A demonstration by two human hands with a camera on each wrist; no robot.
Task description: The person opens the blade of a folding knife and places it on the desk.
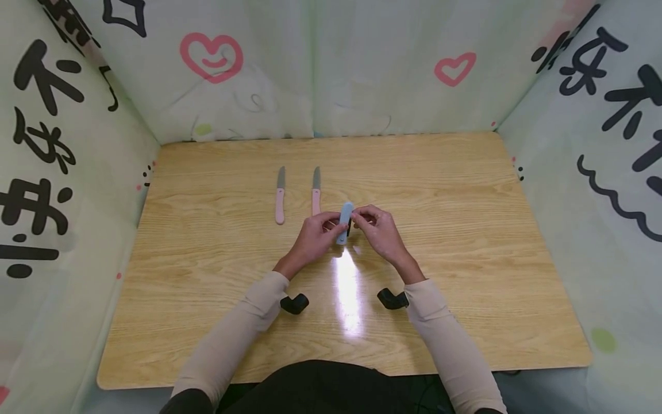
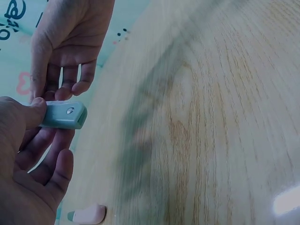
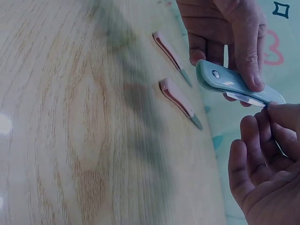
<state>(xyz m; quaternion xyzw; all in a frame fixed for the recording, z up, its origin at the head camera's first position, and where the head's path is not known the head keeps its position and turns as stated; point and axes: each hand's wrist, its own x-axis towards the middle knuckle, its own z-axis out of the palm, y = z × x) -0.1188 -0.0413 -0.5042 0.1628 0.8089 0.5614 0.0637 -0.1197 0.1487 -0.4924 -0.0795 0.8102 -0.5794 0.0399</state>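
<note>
My left hand (image 1: pixel 314 237) grips a light-blue folding knife (image 1: pixel 345 217) above the table, its thumb on the handle. At the knife's side, my right hand (image 1: pixel 381 234) pinches the edge of the blade (image 3: pixel 244 99) between thumb and finger. In the right wrist view that blade stands slightly out of its slot in the handle. A silver rivet (image 2: pixel 70 110) shows near one end of the handle in the left wrist view. Two pink-handled folding knives lie unfolded beyond my left hand: one on the left (image 1: pixel 280 206), the other (image 1: pixel 316 192) nearer the blue knife.
The wooden table (image 1: pixel 207 190) carries a bright light reflection (image 1: pixel 349 299) in front of the hands. Fabric walls (image 1: pixel 362 75) with drawn hearts and characters stand along its back and sides. A dark wrist-mounted piece (image 1: pixel 295 303) sits by each cuff.
</note>
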